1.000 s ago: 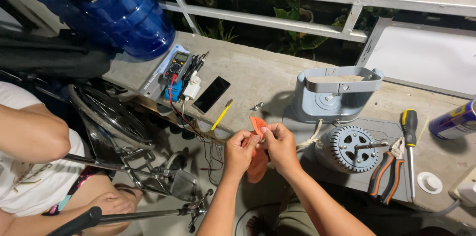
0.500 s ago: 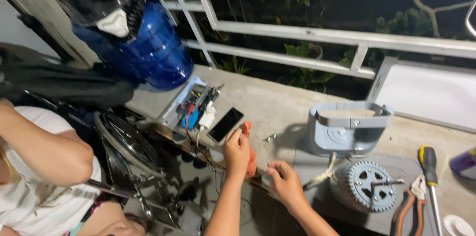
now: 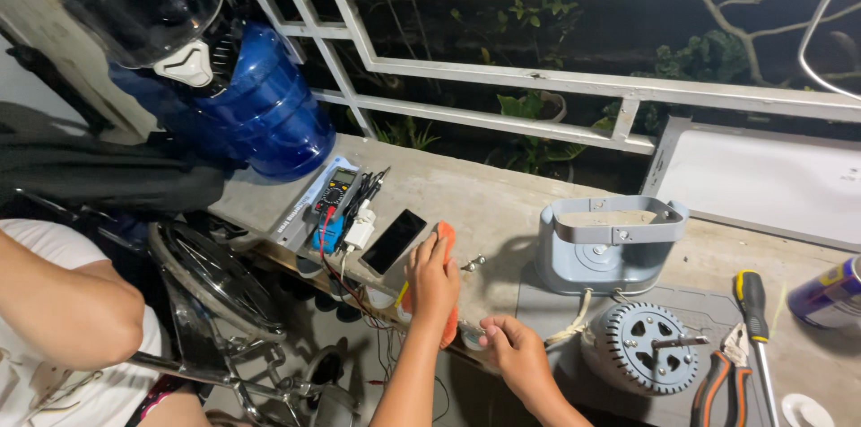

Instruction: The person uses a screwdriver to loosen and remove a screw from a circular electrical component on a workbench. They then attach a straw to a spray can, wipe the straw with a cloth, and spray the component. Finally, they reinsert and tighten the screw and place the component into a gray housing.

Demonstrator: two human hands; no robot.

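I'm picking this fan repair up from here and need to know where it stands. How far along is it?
Done: the grey housing is off and stands apart from the bare motor on the ledge.
In hand: the left hand lies on an orange tool; the right hand rests at the ledge's edge.
Left: motor and housing remain apart; the multimeter, screwdriver and pliers lie out.

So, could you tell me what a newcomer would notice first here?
Probably the dark helmet on a blue water jug at far left. In the middle, the left hand lies on an orange tool beside a phone, the right hand at the ledge's edge. A grey motor sits right.
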